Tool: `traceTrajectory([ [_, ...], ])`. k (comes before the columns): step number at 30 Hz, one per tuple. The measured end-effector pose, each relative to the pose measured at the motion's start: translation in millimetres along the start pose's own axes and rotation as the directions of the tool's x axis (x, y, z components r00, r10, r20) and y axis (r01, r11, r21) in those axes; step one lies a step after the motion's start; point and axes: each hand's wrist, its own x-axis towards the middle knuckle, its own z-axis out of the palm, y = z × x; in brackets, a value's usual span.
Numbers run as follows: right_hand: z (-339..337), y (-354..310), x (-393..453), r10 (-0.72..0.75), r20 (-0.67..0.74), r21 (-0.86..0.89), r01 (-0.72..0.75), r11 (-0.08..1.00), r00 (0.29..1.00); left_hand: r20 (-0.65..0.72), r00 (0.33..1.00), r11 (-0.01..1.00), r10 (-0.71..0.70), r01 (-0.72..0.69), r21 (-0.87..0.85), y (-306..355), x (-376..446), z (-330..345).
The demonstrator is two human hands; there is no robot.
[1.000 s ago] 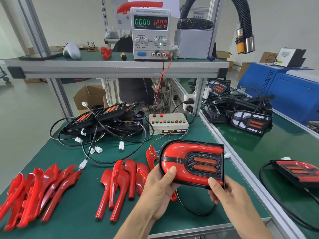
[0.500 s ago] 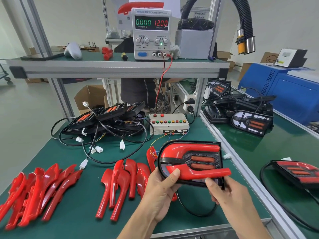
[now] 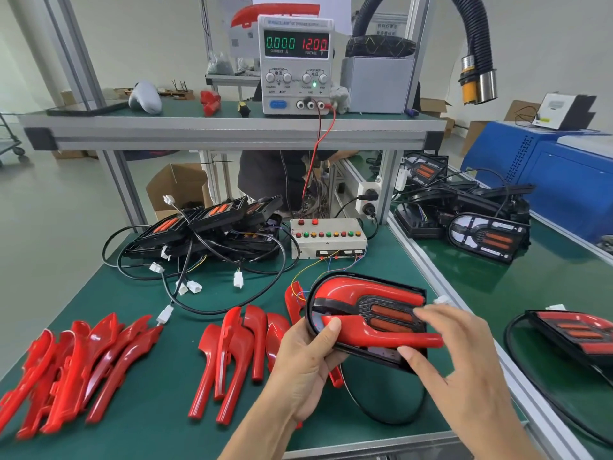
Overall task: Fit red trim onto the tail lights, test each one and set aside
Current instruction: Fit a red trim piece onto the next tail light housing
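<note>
Tail light [image 3: 368,313] sits tilted above the bench's [image 3: 166,433] front right part, held up off the green mat by the left hand [image 3: 306,366], whose fingers curl under its rounded left end with the thumb pressed on the lower red trim [image 3: 381,336]. That trim lies askew across the lamp's lower half, its right end jutting past the black housing, while an upper red piece is seated along the top. The right hand [image 3: 464,370] hovers at the lamp's right end with fingers spread wide and straight, fingertips touching the trim and the housing edge. Loose trims [image 3: 232,356] lie just left of the left hand, and a second pile [image 3: 73,373] lies at the front left corner. Bare lamps [image 3: 205,227] with tangled cables are heaped at the back left, beside the button box [image 3: 328,239] at the back edge. On the shelf above, the power supply [image 3: 295,64] reads 0.000 and 12.00
</note>
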Motion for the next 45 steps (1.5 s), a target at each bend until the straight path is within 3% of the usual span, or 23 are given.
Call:
traceTrajectory([
  [3, -0.5, 13.6, 8.3, -0.243, 0.074, -0.123, 0.250, 0.960, 0.967, 0.017, 1.000, 0.998, -0.013, 0.012, 0.059, -0.6, -0.2, 0.1],
  [9, 3.1, 23.2, 11.8, -0.407, 0.117, -0.121, 0.420, 0.899, 0.906, -0.022, 0.998, 0.997, -0.054, 0.055, 0.058, -2.0, -2.0, -1.4],
  [14, 0.2, 23.4, 4.1, -0.392, 0.105, -0.112, 0.402, 0.909, 0.914, -0.053, 0.998, 0.989, -0.022, 0.029, 0.144, -6.7, -2.6, 1.5],
  [19, -14.9, 16.7, 12.8, -0.219, 0.067, 0.088, 0.213, 0.973, 0.973, -0.082, 0.997, 0.984, 0.005, 0.010, 0.178, -11.2, -1.0, -1.2],
  [27, 4.0, -2.6, -7.8, -0.217, 0.060, 0.065, 0.213, 0.975, 0.974, -0.088, 0.996, 0.997, 0.016, -0.009, 0.080, -11.5, -8.2, 7.1],
  [36, 10.5, -4.6, -16.4, -0.171, 0.034, 0.051, 0.169, 0.984, 0.985, -0.027, 0.999, 0.996, 0.040, -0.037, 0.082, -13.3, -10.7, 5.7],
  [41, 7.6, -5.0, -15.0, -0.093, 0.077, 0.086, 0.087, 0.992, 0.993, -0.005, 0.998, 0.995, 0.060, -0.059, 0.076, -14.2, -10.5, 2.0],
  [45, 6.4, -0.8, -14.7, -0.116, 0.127, 0.049, 0.110, 0.993, 0.985, 0.020, 0.997, 0.994, 0.074, -0.076, 0.074, -14.7, -10.9, -1.3],
])
